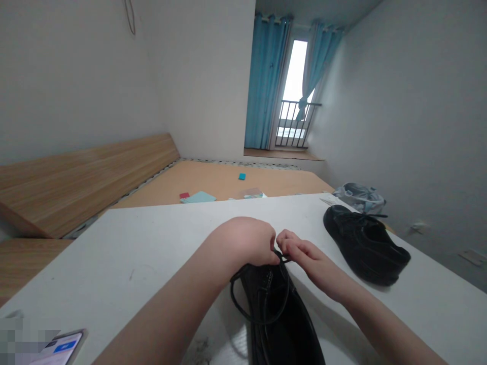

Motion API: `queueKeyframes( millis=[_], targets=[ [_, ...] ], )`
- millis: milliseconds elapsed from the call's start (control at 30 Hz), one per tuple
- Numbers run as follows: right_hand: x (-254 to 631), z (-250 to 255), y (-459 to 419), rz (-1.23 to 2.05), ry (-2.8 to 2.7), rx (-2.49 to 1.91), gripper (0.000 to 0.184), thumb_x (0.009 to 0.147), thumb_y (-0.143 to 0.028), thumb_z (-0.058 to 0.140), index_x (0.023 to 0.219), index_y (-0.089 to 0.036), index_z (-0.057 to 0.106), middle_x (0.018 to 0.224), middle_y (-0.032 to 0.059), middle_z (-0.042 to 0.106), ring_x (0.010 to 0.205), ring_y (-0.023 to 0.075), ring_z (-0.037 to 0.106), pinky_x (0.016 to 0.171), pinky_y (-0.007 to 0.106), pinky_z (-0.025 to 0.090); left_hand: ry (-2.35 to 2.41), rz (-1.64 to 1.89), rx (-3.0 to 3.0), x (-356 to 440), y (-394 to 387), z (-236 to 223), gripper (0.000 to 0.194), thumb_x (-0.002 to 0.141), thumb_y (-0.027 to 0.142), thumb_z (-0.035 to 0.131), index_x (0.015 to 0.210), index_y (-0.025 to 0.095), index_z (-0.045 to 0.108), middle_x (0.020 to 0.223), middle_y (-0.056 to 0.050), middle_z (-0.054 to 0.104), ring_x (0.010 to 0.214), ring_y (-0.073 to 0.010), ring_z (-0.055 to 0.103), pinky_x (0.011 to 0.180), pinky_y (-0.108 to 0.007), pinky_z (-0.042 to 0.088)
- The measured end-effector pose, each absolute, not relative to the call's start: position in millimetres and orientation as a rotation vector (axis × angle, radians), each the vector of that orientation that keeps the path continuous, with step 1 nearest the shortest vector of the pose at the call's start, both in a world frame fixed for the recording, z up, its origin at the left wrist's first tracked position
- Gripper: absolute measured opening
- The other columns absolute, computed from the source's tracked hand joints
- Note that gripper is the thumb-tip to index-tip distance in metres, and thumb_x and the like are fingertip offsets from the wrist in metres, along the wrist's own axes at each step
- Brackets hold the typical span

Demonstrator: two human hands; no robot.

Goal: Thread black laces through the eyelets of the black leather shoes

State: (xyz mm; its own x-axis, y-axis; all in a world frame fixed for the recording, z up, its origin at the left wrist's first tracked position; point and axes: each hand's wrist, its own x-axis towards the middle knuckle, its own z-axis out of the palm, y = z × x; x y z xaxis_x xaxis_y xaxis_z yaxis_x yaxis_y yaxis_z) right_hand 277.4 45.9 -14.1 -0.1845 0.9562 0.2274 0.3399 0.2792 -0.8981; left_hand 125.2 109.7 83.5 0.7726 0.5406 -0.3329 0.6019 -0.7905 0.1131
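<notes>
Shoelace (247,318) between both hands is the centre of the work: the step looks to be handling its ends over the front of a black lace-up shoe (292,317). That shoe lies on the white table (163,248), right of the middle and toward the near side, toe to the far edge, its dark opening running out of view below. A slack loop droops from under the hands across the tongue and opening.

As I judge it, the next move calls for a secure pinch on one strand while the other hand draws the slack through, without snagging the loop.

The left hand (251,241) arches over the toe end, wrist strongly bent, knuckles up and fingers folded downward; it seems closed on the lace (its fingertips are partly hidden behind the hand). The right hand (300,251) comes in from the near right, forearm slanting inward, fingers curled and thumb pressed to the forefinger in a narrow pinch on the lace. The two hands nearly meet, only a small gap between them.

A matching black shoe (365,248) rests near the table's right edge, toward the far right corner. A smartphone (68,347) lies by the left edge, at the near end.
</notes>
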Motion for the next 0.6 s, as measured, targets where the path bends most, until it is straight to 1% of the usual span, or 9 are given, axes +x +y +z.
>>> queueKeyframes(
  millis=[100, 167, 233, 267, 333, 367, 433, 567, 600],
  targets=[
    [280.6, -10.8, 44.8, 1.244, -1.335, -0.954, 0.039, 0.088, -0.054, 0.043, 0.07, -0.02, 0.05, 0.081, 0.0032, 0.048, 0.084, 0.0194, 0.046, 0.08, 0.033, 0.038, 0.919, -0.387, 2.808, 131.8, 108.1, 76.0, 0.034, 0.079, 0.034, 0.046, 0.095, 0.015, 0.069, 0.09, -0.013, 0.07, 0.078, -0.0256, 0.063, 0.064, -0.032, 0.046],
    [285.4, -5.4, 43.4, 1.389, -1.089, -0.788, 0.036, 0.087, -0.049, 0.05, 0.066, -0.02, 0.049, 0.073, 0.0011, 0.046, 0.077, 0.0173, 0.047, 0.078, 0.032, 0.042, 0.991, -0.386, 2.815, 134.2, 109.3, 72.7, 0.035, 0.079, 0.026, 0.042, 0.098, 0.014, 0.068, 0.096, -0.015, 0.069, 0.084, -0.027, 0.063, 0.067, -0.033, 0.047],
    [292.5, 2.1, 42.2, 1.478, -0.877, -0.633, 0.029, 0.086, -0.04, 0.053, 0.065, -0.02, 0.049, 0.064, -0.0025, 0.039, 0.06, 0.0125, 0.042, 0.063, 0.025, 0.045, 1.044, -0.398, 2.806, 134.9, 112.6, 71.4, 0.036, 0.079, 0.022, 0.04, 0.099, 0.012, 0.068, 0.1, -0.016, 0.068, 0.086, -0.0279, 0.063, 0.068, -0.034, 0.048],
    [296.3, 5.9, 41.8, 1.493, -0.798, -0.573, 0.025, 0.086, -0.035, 0.054, 0.067, -0.02, 0.05, 0.061, -0.0041, 0.034, 0.053, 0.0104, 0.037, 0.053, 0.021, 0.042, 1.053, -0.408, 2.799, 134.4, 114.7, 71.4, 0.036, 0.079, 0.022, 0.04, 0.099, 0.012, 0.068, 0.101, -0.017, 0.068, 0.086, -0.0282, 0.063, 0.068, -0.034, 0.048],
    [303.3, 11.7, 41.5, 1.441, -0.711, -0.517, 0.018, 0.084, -0.029, 0.055, 0.07, -0.019, 0.051, 0.058, -0.006, 0.027, 0.046, 0.0084, 0.026, 0.04, 0.015, 0.031, 1.046, -0.419, 2.783, 132.3, 119.7, 72.4, 0.036, 0.078, 0.022, 0.04, 0.098, 0.011, 0.069, 0.101, -0.017, 0.068, 0.084, -0.0273, 0.063, 0.066, -0.033, 0.047],
    [306.2, 13.1, 41.6, 1.381, -0.706, -0.531, 0.017, 0.083, -0.028, 0.056, 0.07, -0.019, 0.052, 0.058, -0.0063, 0.026, 0.045, 0.0083, 0.023, 0.037, 0.014, 0.027, 1.036, -0.422, 2.773, 130.8, 122.1, 73.0, 0.036, 0.078, 0.022, 0.04, 0.097, 0.012, 0.069, 0.101, -0.016, 0.068, 0.083, -0.0263, 0.063, 0.064, -0.032, 0.047],
    [310.5, 12.9, 41.7, 1.171, -0.766, -0.665, 0.018, 0.083, -0.031, 0.057, 0.07, -0.019, 0.053, 0.057, -0.006, 0.027, 0.046, 0.0086, 0.023, 0.038, 0.016, 0.025, 1.017, -0.427, 2.746, 128.1, 126.2, 73.8, 0.035, 0.077, 0.024, 0.041, 0.097, 0.014, 0.068, 0.101, -0.014, 0.069, 0.079, -0.0241, 0.063, 0.06, -0.029, 0.046],
    [315.9, 6.0, 40.3, 0.288, -1.117, -1.153, 0.024, 0.086, -0.037, 0.055, 0.07, -0.019, 0.057, 0.061, -0.0021, 0.042, 0.053, 0.0105, 0.035, 0.047, 0.022, 0.028, 1.002, -0.42, 2.699, 127.0, 130.4, 73.4, 0.032, 0.073, 0.023, 0.044, 0.092, 0.016, 0.069, 0.097, -0.011, 0.07, 0.075, -0.0217, 0.062, 0.055, -0.027, 0.042],
    [316.8, 4.4, 40.0, 0.116, -1.208, -1.244, 0.025, 0.087, -0.038, 0.055, 0.07, -0.019, 0.057, 0.062, -0.0012, 0.046, 0.056, 0.0112, 0.038, 0.049, 0.024, 0.029, 0.996, -0.411, 2.694, 127.4, 130.8, 73.0, 0.032, 0.072, 0.022, 0.044, 0.091, 0.017, 0.069, 0.096, -0.011, 0.07, 0.075, -0.021, 0.062, 0.055, -0.026, 0.042]
  ],
)
